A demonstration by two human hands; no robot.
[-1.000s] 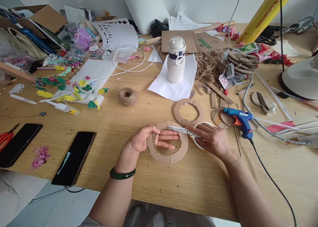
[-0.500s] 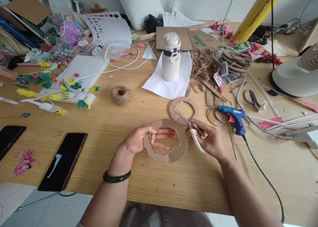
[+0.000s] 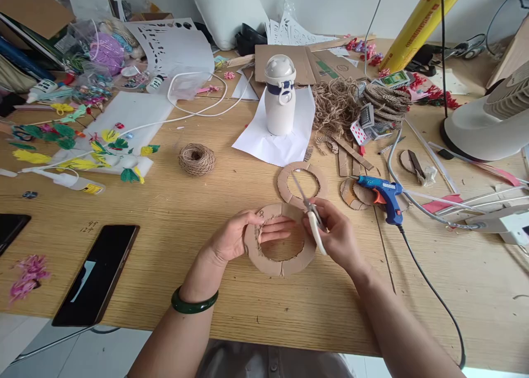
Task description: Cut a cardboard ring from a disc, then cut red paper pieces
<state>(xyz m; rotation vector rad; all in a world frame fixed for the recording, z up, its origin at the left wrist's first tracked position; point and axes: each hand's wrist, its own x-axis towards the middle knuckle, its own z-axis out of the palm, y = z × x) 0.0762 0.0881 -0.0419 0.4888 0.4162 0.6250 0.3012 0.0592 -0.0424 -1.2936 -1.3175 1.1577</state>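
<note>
My left hand (image 3: 237, 233) grips the left side of a cardboard ring (image 3: 268, 266), thumb on top and fingers showing through the hole. In my right hand (image 3: 336, 232) is a pair of scissors (image 3: 316, 229) with white handles, blades pointing up and away to the left. The right fingers are at the ring's right edge; whether they also grip it is hard to tell. Just beyond, a second cardboard ring (image 3: 284, 185) lies flat on the table, with the scissor blades over it.
A blue glue gun (image 3: 384, 193) rests on cardboard discs at right, its cable running to the front edge. A white bottle (image 3: 280, 111) stands on paper (image 3: 254, 138). A twine ball (image 3: 196, 159) sits left of centre. A phone (image 3: 97, 273) lies front left.
My right hand has moved in to the left with the scissors, against the ring's right side. The ring has turned and tilted slightly. The whole view has shifted a little.
</note>
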